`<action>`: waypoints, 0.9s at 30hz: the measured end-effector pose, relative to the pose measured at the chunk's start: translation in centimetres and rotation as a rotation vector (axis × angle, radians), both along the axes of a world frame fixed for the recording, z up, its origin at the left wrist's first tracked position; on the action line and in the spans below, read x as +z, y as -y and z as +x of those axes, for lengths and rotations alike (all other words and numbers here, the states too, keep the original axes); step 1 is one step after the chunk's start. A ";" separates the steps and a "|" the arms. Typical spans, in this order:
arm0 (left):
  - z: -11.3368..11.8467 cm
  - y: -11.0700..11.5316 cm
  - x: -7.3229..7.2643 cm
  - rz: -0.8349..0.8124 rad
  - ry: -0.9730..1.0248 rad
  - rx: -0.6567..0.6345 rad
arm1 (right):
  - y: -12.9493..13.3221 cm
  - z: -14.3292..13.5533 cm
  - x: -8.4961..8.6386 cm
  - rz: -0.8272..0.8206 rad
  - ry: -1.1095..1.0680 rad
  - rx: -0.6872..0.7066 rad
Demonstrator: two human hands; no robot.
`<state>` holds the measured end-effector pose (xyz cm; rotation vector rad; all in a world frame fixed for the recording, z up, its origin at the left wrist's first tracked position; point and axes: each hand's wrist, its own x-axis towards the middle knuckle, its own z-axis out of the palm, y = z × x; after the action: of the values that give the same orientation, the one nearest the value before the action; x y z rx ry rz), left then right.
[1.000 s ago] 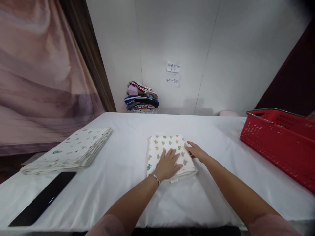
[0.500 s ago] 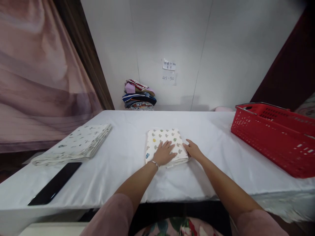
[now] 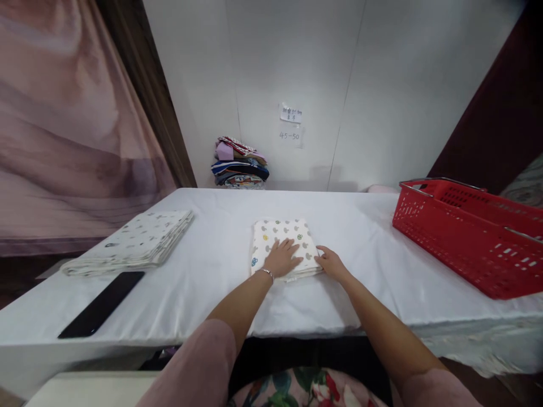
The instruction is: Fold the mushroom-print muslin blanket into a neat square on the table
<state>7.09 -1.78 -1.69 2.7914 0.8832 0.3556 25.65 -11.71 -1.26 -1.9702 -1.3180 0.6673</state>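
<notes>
A folded white cloth with small grey, yellow, green and blue prints lies flat at the middle of the white-covered table. My left hand, a bracelet at its wrist, rests palm down on the cloth with its fingers spread. At the cloth's lower right corner, my right hand pinches the folded edge between thumb and fingers.
Folded printed cloth lies on the left, with a black phone nearer me. A red basket stands at the right. Behind the table's far edge is a stack of coloured fabrics.
My right hand's fingers have closed on the cloth's right edge; the raised finger has come down. My left hand stays on the cloth. The view has shifted slightly.
</notes>
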 end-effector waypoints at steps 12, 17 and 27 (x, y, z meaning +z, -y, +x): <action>-4.5 5.6 0.7 0.135 0.315 0.164 | 1.5 -2.7 1.4 0.337 0.661 0.249; -9.4 5.7 -0.3 0.015 0.527 0.483 | 1.2 -3.9 -0.1 0.165 0.687 0.414; -12.5 6.6 -1.2 -0.341 0.598 0.605 | 1.1 -3.4 -1.9 0.105 0.689 0.393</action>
<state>-5.40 -8.35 -2.91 1.8848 1.4241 0.9553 22.29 -12.84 -3.21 -1.9405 -2.1358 0.0590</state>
